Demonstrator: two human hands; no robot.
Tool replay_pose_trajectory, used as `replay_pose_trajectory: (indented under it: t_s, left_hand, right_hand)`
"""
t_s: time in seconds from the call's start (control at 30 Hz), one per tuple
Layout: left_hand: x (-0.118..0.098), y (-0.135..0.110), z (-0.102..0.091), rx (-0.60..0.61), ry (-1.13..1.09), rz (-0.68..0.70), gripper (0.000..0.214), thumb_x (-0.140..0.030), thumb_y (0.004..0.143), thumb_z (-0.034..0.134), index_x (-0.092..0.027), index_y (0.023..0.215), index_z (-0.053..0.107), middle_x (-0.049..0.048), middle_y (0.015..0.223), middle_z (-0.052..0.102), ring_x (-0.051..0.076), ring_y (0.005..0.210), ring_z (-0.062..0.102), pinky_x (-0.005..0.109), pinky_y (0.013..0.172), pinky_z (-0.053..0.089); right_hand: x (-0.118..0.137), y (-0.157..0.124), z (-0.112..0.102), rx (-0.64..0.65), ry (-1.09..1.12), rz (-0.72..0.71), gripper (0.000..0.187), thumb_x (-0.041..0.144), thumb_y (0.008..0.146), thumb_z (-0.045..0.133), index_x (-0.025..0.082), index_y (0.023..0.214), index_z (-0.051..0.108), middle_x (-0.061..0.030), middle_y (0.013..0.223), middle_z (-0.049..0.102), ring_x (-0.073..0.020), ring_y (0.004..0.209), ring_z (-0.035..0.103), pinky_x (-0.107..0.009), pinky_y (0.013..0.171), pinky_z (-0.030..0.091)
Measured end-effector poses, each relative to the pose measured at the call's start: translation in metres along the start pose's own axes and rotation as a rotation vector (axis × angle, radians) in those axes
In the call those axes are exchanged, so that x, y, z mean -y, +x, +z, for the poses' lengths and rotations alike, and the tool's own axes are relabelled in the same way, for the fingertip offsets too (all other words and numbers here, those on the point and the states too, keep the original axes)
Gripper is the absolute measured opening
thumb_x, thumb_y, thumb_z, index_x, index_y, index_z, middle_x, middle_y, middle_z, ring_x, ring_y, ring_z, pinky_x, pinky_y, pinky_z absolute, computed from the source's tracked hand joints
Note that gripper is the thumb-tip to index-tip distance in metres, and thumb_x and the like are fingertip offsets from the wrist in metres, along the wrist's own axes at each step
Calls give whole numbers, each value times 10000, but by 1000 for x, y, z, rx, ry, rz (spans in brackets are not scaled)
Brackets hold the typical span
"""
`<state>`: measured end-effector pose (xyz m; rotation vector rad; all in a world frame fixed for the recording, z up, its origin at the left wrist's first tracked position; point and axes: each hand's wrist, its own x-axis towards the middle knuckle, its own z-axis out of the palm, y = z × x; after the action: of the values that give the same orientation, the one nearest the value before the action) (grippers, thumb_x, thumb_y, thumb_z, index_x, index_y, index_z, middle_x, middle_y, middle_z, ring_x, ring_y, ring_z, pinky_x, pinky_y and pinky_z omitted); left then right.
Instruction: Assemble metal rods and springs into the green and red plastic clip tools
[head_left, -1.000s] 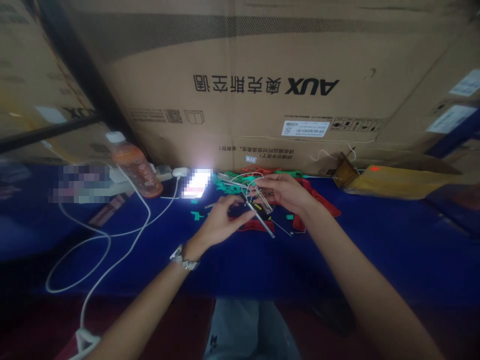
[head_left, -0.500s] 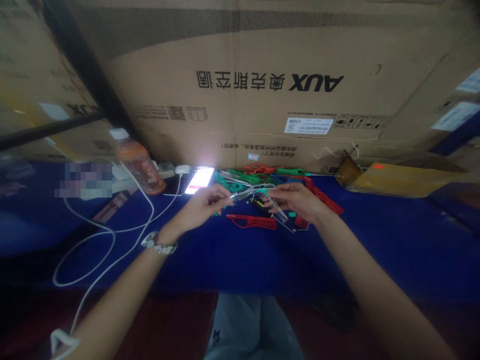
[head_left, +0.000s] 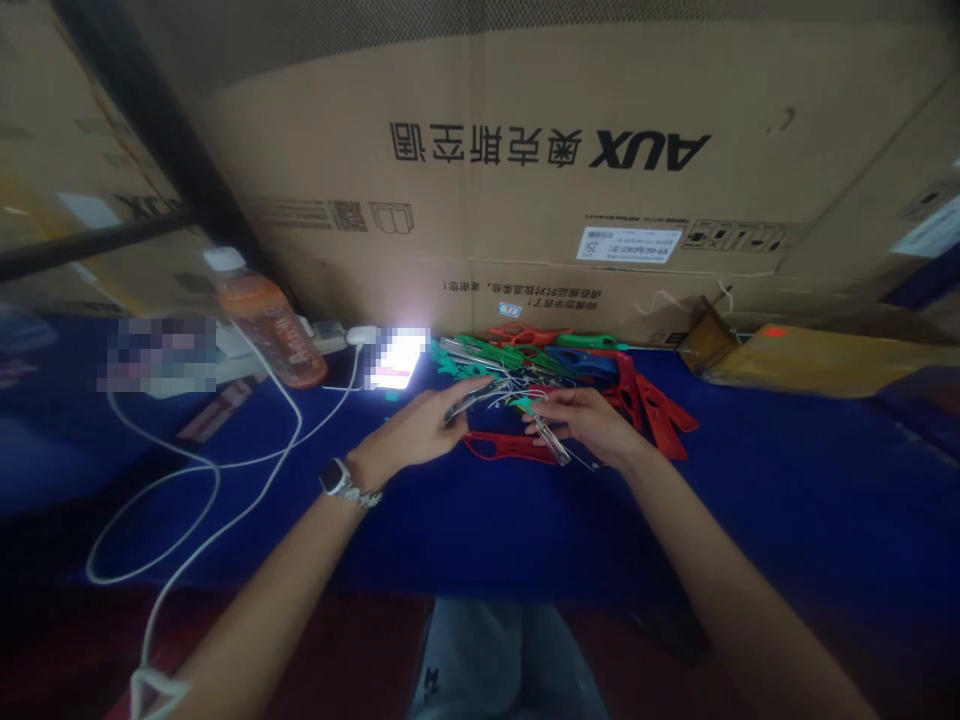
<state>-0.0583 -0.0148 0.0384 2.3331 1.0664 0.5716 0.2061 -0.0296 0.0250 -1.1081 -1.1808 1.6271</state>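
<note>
My right hand [head_left: 581,420] is closed around a clear tube [head_left: 553,442] with a green top piece and thin wires, which looks like the fuel tank of a long lighter. My left hand [head_left: 431,425] grips a dark, shiny, slender tool [head_left: 472,398] whose kind I cannot make out; its tip points toward the wires. Just below the hands lies a red plastic lighter shell [head_left: 510,447]. Behind them spreads a pile of green lighter shells [head_left: 502,352] with metal rods and small green pieces. More red shells [head_left: 660,415] lie beside my right hand.
A lit phone [head_left: 401,358] with a white charger lies left of the pile. An orange drink bottle [head_left: 270,325] leans at the left, near a looping white cable [head_left: 217,500]. A large cardboard box [head_left: 480,200] stands behind; a yellow taped package [head_left: 810,355] lies right.
My left hand has turned and come slightly lower, its dark tool now showing across the fingers. My right hand still holds the clear tube, with the wires less stretched between the hands.
</note>
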Motion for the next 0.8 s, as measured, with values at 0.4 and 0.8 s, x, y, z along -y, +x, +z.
replay_pose_trajectory:
  t_s: [0.4, 0.8]
  left_hand:
    - [-9, 16, 3, 31, 91, 38, 520, -158, 868, 474, -220, 1379, 542, -83, 497, 418, 100, 392, 353, 241, 426, 243]
    - [-8, 24, 1, -42, 85, 90, 271, -205, 856, 513, -208, 1121, 572, -72, 542, 465, 91, 393, 379, 246, 420, 264]
  right_hand:
    - [1, -1, -1, 3, 10, 6, 343, 400, 620, 906, 128, 755, 747, -86, 808, 769, -185, 716, 737, -292, 638, 637]
    - [16, 5, 4, 55, -36, -9, 320, 395, 647, 886, 130, 755, 745, -87, 801, 767, -181, 708, 733, -294, 629, 638]
